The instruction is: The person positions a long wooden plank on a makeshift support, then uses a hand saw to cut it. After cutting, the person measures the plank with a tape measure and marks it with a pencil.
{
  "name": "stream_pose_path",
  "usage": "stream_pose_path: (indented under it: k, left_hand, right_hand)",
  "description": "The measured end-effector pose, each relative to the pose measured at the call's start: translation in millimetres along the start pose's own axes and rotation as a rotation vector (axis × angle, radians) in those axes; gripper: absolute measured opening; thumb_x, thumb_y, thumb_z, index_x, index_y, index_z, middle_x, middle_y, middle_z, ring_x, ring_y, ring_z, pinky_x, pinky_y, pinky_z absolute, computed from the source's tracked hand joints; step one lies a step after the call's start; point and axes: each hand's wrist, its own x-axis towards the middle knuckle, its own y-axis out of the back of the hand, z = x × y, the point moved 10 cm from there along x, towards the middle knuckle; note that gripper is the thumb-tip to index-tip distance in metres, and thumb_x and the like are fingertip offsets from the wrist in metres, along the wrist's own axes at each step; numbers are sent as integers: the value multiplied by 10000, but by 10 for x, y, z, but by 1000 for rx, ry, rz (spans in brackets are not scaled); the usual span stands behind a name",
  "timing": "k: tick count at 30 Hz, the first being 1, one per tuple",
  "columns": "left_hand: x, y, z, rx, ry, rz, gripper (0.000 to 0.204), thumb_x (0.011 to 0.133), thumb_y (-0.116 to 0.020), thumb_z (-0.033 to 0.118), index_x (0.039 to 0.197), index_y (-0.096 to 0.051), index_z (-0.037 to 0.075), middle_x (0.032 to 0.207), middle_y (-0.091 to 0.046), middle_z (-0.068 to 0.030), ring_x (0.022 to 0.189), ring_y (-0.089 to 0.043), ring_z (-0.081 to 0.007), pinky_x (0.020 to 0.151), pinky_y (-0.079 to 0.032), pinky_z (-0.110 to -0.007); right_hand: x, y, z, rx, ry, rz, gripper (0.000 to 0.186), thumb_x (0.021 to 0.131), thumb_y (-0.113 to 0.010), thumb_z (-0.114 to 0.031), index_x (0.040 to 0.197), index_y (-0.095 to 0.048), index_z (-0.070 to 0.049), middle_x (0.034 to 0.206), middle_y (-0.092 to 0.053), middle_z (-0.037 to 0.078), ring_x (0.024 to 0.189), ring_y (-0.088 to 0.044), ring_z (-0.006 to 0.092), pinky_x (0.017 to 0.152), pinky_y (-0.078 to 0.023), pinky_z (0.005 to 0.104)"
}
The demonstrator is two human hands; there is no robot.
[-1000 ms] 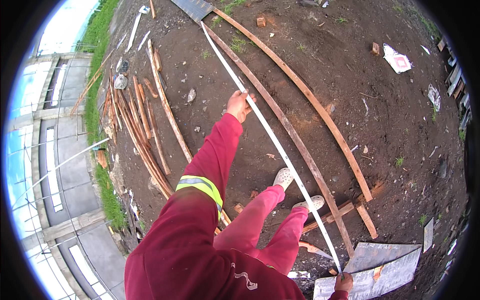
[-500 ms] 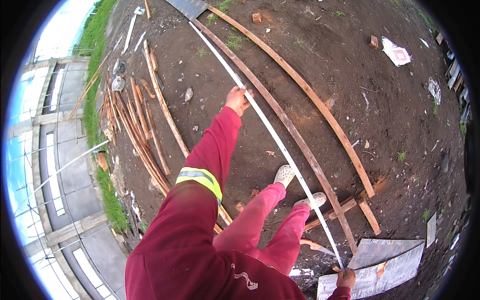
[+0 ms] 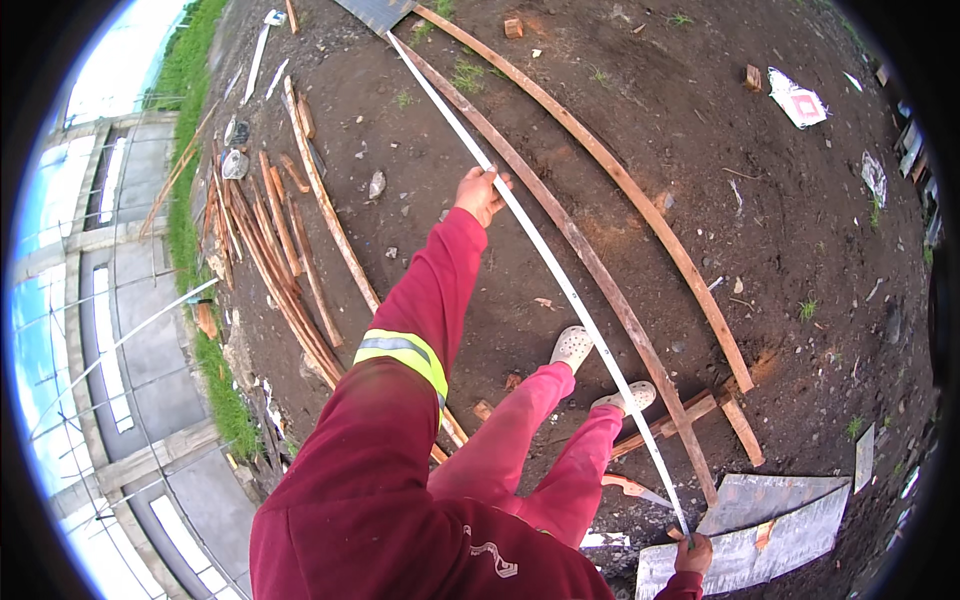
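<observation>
A long, narrow white strip [image 3: 580,309] with small dark marks runs from the far corrugated sheet [image 3: 374,12] to the near right. My left hand [image 3: 482,194], arm stretched out, has its fingers closed around the strip's far part. At the near end my right hand [image 3: 692,553] grips it, above a grey metal sheet [image 3: 780,545]. Just right of the strip, a long brown plank [image 3: 612,288] lies roughly alongside; a second plank [image 3: 650,226] lies farther right. Both rest at their near ends by short crosswise timber [image 3: 665,426]. A handsaw [image 3: 634,487] lies beside the strip's near end.
Several loose timber strips [image 3: 268,270] are piled on the left, with one long pole [image 3: 326,200] beside them. Wooden blocks [image 3: 513,28], a white sack [image 3: 797,98] and crumpled plastic [image 3: 873,178] lie on the dirt. A concrete structure [image 3: 150,350] stands far left.
The strip's far end has shifted slightly right, nearer the plank, and my left hand has moved a little up and right with it. My right hand keeps its grip, almost still.
</observation>
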Motion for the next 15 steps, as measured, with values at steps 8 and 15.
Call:
stream_pose_path:
  k: [8, 15]
  left_hand:
    - [125, 9, -31, 4, 17, -8, 238, 944, -437, 190, 1151, -437, 73, 974, -554, -60, 851, -567, -184, 764, -465, -370]
    - [263, -7, -40, 29, 40, 1, 240, 946, -435, 185, 1153, -426, 65, 972, -553, -62, 849, -565, -183, 760, -466, -362]
  right_hand:
    - [80, 50, -82, 16, -23, -20, 150, 709, -612, -143, 751, -595, 0, 776, -575, 184, 769, -546, 379, 699, -437, 454]
    - [151, 44, -184, 13, 34, 9, 136, 710, -584, -139, 728, -584, -5, 745, -563, 180, 731, -536, 375, 670, -428, 461]
